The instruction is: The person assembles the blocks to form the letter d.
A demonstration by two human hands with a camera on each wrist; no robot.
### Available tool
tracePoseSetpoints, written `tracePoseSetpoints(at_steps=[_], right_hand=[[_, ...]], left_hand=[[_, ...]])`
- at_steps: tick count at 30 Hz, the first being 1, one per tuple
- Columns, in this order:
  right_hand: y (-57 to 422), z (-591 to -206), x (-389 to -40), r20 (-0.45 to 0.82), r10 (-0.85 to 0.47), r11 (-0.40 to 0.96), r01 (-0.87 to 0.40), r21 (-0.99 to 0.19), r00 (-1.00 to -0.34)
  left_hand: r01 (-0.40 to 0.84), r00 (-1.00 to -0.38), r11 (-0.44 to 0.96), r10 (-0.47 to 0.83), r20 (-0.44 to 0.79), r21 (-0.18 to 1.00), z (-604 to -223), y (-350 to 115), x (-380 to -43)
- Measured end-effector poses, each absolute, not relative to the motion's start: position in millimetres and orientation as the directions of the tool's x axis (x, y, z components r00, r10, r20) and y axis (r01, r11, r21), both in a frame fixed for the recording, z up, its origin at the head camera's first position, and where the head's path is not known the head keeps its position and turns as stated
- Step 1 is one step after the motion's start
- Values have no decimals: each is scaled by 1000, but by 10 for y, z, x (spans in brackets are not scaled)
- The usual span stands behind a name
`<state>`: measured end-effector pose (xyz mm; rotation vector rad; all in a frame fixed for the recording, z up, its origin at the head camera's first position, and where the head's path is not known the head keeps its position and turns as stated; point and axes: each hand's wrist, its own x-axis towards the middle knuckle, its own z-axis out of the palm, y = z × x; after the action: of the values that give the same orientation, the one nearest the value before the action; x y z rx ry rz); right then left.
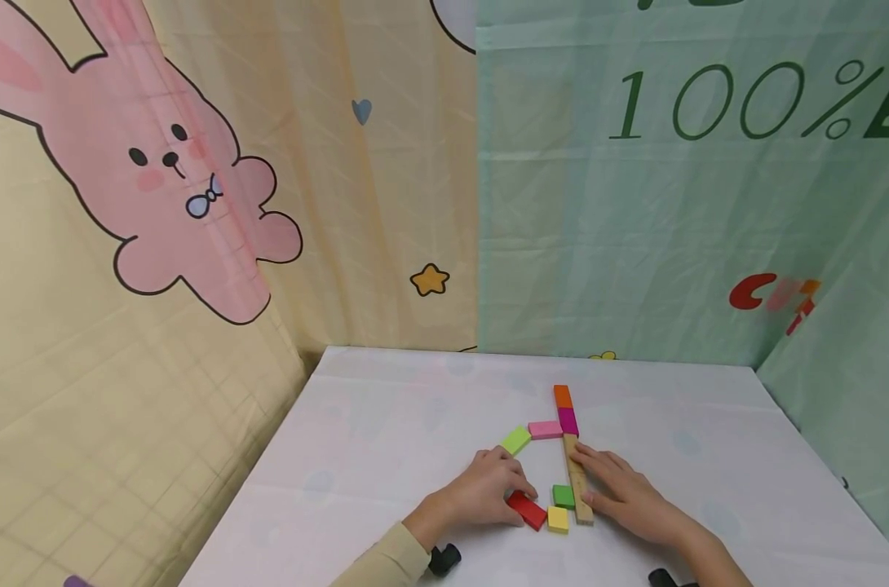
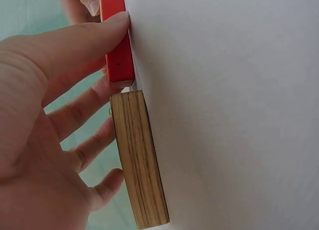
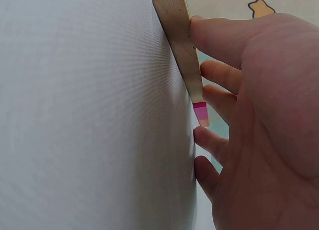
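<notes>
My left hand [image 1: 488,487] pinches a red block [image 1: 527,511] between thumb and fingers, low over the white table. In the left wrist view a brown wood-grained block [image 2: 139,160] lies just beyond the red one, end to end; the hand hides it in the head view. A yellow block [image 1: 558,520] sits by the red block's right end, with a green block [image 1: 563,496] behind it. My right hand [image 1: 628,496] rests with extended fingers along the right side of a long wooden block [image 1: 578,481], thumb near its front end.
Beyond the long block a magenta block [image 1: 568,421] and an orange block [image 1: 562,396] continue its line. A pink block [image 1: 545,430] and a lime block [image 1: 516,440] curve leftward from there. The white table [image 1: 386,408] meets printed curtains [image 1: 386,204] behind.
</notes>
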<state>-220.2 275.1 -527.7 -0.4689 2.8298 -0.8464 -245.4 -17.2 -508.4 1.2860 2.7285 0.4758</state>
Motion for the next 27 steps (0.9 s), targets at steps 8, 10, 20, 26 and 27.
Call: tracePoseSetpoints(at_steps=[8,10,20,26,27], right_hand=[[2756,-5279,-2197,-39,-349,784,-268,-559,-936],[2756,-5277,-2201,-38,-350,784,-270,-560,-936],[2749,-5273,-2222,-51,-334,795,-252,-553,-941],[2748,-5281,-2221,-53,-334,795,-251,-553,-941],[2748,-5283,-2222,-54,-333,795,-250,-553,-941]], left_hand=[[730,-650,596,756,72,334,-5084,-157,-2467],[718,-660,593,746,88,364,-5083,-162,-2481],[646,-716,604,691,97,466,-5060,-198,-2531],[638,-731,626,676,95,448,-5065,-210,-2530],[639,-731,629,675,96,442,-5059,-214,-2528]])
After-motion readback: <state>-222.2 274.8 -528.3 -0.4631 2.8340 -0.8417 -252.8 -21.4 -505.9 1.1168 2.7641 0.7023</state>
